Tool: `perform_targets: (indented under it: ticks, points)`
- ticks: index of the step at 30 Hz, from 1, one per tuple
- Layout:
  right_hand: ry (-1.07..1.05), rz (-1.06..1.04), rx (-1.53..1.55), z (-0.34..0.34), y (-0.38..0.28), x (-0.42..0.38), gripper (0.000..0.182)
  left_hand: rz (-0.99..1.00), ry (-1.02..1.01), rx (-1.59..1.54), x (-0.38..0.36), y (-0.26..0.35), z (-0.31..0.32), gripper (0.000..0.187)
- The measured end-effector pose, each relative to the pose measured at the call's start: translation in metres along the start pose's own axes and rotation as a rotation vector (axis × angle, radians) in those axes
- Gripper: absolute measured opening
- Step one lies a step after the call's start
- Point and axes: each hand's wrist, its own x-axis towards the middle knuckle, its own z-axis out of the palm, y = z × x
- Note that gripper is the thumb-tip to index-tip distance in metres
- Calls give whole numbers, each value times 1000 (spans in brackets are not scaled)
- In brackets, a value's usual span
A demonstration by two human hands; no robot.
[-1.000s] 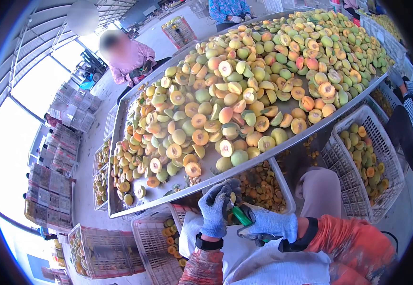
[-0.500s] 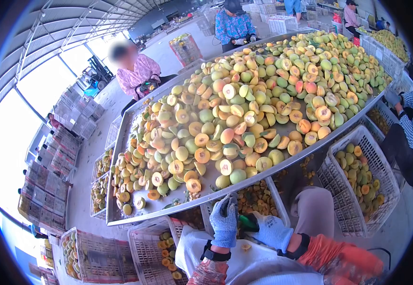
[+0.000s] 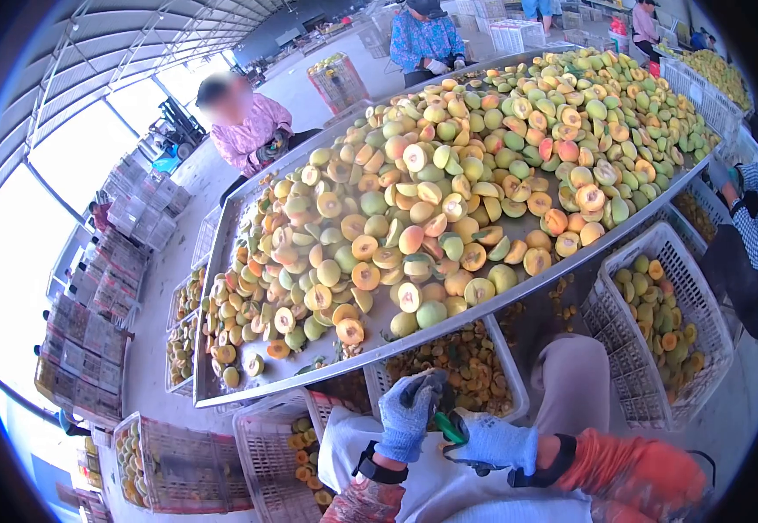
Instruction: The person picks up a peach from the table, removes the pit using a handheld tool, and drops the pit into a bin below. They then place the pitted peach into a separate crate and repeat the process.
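Probably mid-cutting tbh, gripping the tool [image 3: 450,428] at bottom centre in the right hand [image 3: 494,442], can't tell about anything pinched in the curled left hand [image 3: 405,418], next needing careful aim, with fruit [image 3: 409,239] heaped mid-frame.

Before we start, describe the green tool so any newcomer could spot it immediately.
Find the metal table heaped with fruit. Below its near edge in view, the wearer's right hand grips the green tool. Its vivid green stands out against the pale blue glove.

Bright daylight from pic L, opening [image 3: 13,261] blown out; shadow under table [image 3: 379,327]; fisheye bends roof [image 3: 91,74], corners black w/ blue fringe; person's head [image 3: 229,98] blurred.
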Motion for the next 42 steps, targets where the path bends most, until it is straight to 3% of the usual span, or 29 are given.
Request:
perform_targets:
  ticks: [2, 4, 5, 6, 8, 10, 13, 15, 18, 20, 24, 26, 30, 32, 34, 35, 36, 38, 39, 40, 42]
  points:
    - [-94, 92, 216, -8, -22, -9, 49, 94, 102, 88, -6, 3, 5, 22]
    - [-60, 76, 150, -1, -13, -4, 46, 207, 245, -61, -7, 5, 13, 22]
    - [72, -46, -137, 3, -4, -1, 46, 70, 317, -372, -9, 5, 23, 23]
    - [196, -161, -419, 7, 2, 0, 47, 68, 307, -371, -9, 4, 28, 23]
    - [182, -147, -405, 7, 8, 0, 48, -103, 363, -593, -11, 0, 31, 25]
    - [161, -128, -398, 5, 9, -2, 49, -199, 301, -587, -11, -5, 20, 26]
    - [0, -108, -158, -7, -4, -7, 46, -21, -144, -235, -3, 1, -3, 28]
    - [-167, 19, 182, -11, -13, -5, 42, -77, -192, -256, 2, 7, -11, 29]
    - [-229, -41, 244, -7, -6, 3, 39, -215, -288, -375, 8, 8, -21, 30]
    - [-187, 19, 152, -5, -11, 2, 39, -204, -341, -233, 8, -2, -23, 24]
    - [-251, 24, 424, -1, -2, 9, 31, -242, -221, -126, 11, -3, -19, 25]
    - [-328, 54, 601, -4, 5, 15, 29, -206, -284, -322, 15, -1, -24, 27]
    - [-389, 46, 929, -13, 6, 20, 29, -53, -170, -324, 23, -21, -19, 34]
    - [-392, 5, 975, -12, 11, 21, 34, -503, -35, -1074, 28, -40, -21, 40]
    - [-321, -91, 995, -21, 5, 18, 29, -448, 32, -978, 32, -45, -25, 40]
    - [-162, -138, 959, -14, 15, 27, 23, -494, 98, -1054, 32, -32, -25, 39]
    - [-165, -136, 960, -11, 34, 41, 23, -538, 168, -1129, 31, -25, -26, 39]
    - [351, -75, 36, -15, 39, 56, 19, -442, 166, -1094, 36, -41, -28, 41]
    - [229, 92, 599, -15, 40, 51, 19, -315, 196, -1013, 37, -48, -25, 44]
    - [221, 102, 604, -7, 38, 54, 19, -208, 231, -926, 32, -47, -20, 47]
    - [235, 16, 842, 9, 40, 61, 19, -259, 195, -1074, 25, -38, -13, 48]
